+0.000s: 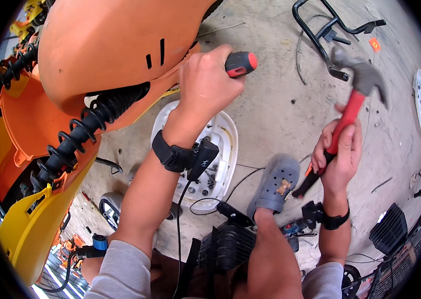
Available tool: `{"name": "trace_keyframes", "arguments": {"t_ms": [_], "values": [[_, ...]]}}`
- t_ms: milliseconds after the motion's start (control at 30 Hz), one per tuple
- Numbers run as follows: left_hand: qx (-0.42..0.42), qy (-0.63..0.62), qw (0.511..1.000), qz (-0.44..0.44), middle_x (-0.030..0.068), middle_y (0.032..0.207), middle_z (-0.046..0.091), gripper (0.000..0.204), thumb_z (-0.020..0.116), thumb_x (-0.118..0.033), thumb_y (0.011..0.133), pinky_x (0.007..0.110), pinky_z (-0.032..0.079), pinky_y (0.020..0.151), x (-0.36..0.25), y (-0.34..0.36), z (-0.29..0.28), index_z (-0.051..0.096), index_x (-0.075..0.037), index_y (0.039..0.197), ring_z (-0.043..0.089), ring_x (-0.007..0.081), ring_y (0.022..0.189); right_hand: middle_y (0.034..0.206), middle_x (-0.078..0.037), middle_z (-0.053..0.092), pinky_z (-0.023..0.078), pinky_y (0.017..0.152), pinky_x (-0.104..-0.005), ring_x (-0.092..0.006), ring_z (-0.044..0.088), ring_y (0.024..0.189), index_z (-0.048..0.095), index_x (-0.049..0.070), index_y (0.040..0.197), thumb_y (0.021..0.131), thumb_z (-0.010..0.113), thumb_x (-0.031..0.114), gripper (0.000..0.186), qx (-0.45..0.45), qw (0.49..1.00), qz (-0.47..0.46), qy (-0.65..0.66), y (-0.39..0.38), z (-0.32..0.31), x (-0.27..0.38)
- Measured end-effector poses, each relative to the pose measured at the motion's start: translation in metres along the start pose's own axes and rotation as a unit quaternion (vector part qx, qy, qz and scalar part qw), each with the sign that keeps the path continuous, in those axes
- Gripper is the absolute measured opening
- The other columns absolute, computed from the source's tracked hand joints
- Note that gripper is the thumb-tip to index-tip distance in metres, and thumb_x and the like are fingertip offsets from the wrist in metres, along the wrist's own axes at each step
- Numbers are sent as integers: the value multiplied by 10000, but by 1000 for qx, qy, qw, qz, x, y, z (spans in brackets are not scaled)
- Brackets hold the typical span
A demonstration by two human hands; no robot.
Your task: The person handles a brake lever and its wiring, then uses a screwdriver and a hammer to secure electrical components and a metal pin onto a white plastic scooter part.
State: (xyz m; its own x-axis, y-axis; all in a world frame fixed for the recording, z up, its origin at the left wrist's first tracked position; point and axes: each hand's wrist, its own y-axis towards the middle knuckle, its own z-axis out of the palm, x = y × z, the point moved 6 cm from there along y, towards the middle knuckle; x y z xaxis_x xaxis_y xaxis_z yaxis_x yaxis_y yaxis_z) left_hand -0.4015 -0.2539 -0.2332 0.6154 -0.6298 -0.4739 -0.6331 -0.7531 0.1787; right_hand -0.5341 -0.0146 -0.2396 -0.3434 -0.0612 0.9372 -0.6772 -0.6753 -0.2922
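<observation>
That hammer (350, 112) looks head-heavy, best held mid-handle, where the right hand (341, 155) clasps it; left hand (210, 79) clenches a tool handle (240, 65).

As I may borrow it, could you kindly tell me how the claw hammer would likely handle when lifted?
The hammer probably feels top-heavy, since its bulky grey head sits at one end of a slim handle. It is likely stiff, as the handle looks straight in the right hand.
</observation>
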Motion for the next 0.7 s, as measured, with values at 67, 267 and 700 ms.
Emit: {"name": "trace_keyframes", "arguments": {"t_ms": [67, 267, 700], "values": [[10, 4, 1000, -9, 169, 673, 651, 189, 791, -177, 719, 413, 511, 592, 0, 1, 1, 694, -36, 800, 638, 402, 660, 684, 1, 427, 350, 380, -234, -64, 362, 409, 435, 49, 1372, 1094, 383, 362, 422, -12, 996, -80, 44, 6, 28, 18], [-4, -26, 1000, -4, 203, 628, 611, 153, 738, -144, 690, 458, 477, 567, 1, 4, 1, 656, -22, 734, 597, 424, 613, 653, 47, 471, 325, 444, -208, -19, 386, 498, 503, 53, 1364, 1078, 472, 302, 380, 24, 993, 53, -99, 12, 63, -3], [21, 23, 999, -33, 181, 661, 642, 195, 780, -171, 706, 402, 511, 591, 4, 4, 4, 694, -17, 788, 634, 390, 647, 631, 17, 445, 308, 352, -218, -54, 369, 403, 479, 57, 1418, 1085, 427, 367, 458, -95, 991, 77, -62, 5, 40, -4]]}}
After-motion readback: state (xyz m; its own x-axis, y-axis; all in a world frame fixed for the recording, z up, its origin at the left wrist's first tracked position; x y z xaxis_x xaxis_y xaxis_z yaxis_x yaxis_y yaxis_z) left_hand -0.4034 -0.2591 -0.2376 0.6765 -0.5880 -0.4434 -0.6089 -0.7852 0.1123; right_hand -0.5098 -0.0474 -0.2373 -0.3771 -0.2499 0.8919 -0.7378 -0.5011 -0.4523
